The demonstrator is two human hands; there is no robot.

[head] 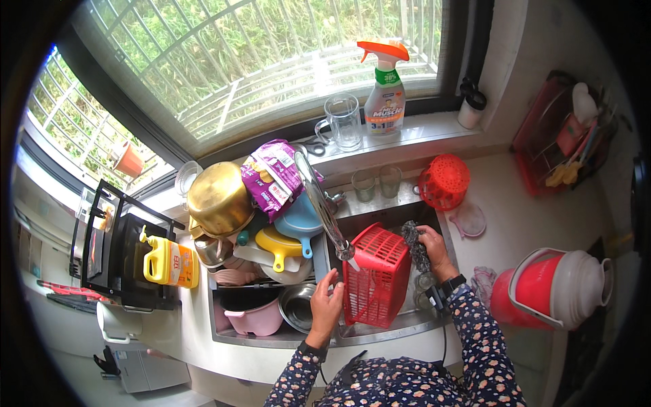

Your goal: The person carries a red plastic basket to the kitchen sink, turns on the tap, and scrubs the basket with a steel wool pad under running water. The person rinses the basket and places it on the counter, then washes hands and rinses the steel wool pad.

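My right hand point(436, 249) grips a dark grey mesh scouring pad point(416, 246) beside the upper right side of a red plastic basket point(381, 277). The slotted basket is tipped on its side over the right sink basin point(366, 333), with its opening to the left. My left hand point(326, 308) is at the basket's left rim, fingers apart and palm towards it; firm contact cannot be made out. Above the basket is the spout of a chrome faucet point(323, 208), with what looks like water at its tip. Glasses point(424, 282) in the basin are partly hidden by my right wrist.
A pink tub point(254, 315) and a steel bowl point(299, 305) sit in the left basin. Behind it are piled a brass-coloured pot point(219, 198), blue point(297, 219) and yellow strainers point(277, 243). A red strainer cup point(443, 182) and a red vacuum jug point(539, 290) are at right.
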